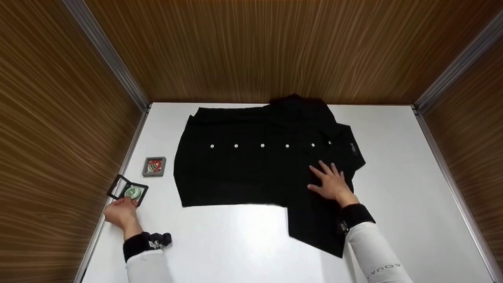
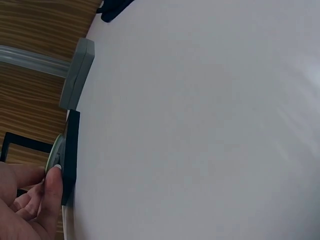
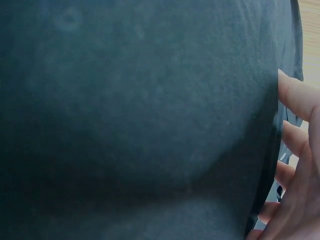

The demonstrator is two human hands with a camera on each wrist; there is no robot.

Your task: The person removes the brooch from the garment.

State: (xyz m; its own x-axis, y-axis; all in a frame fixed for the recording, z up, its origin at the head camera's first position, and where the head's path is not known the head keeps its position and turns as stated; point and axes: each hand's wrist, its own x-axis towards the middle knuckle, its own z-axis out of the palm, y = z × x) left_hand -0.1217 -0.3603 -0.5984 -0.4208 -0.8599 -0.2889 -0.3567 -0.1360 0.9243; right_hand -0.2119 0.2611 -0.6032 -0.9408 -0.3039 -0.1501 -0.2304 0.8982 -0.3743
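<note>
At the table's left edge my left hand (image 1: 122, 212) pinches the rim of a green round medallion (image 1: 133, 191) between thumb and fingers. Under it lies a thin black display case (image 1: 144, 192), its framed lid (image 1: 113, 185) swung up to the left. In the left wrist view the medallion (image 2: 56, 148) stands edge-on against the black case (image 2: 73, 155). My right hand (image 1: 332, 185), fingers spread, rests on a black short-sleeved shirt (image 1: 235, 173) near its shoulder. The shirt lies flat, buttons up, collar to the right. Its cloth (image 3: 150, 110) fills most of the right wrist view.
Just beyond the black case sits a grey square case (image 1: 145, 168) with a red medallion (image 1: 155, 166) inside. Wood-grain panels (image 1: 251, 51) wall the white table (image 1: 235, 243) at the back and both sides. Metal rails (image 1: 110, 55) run up the corners.
</note>
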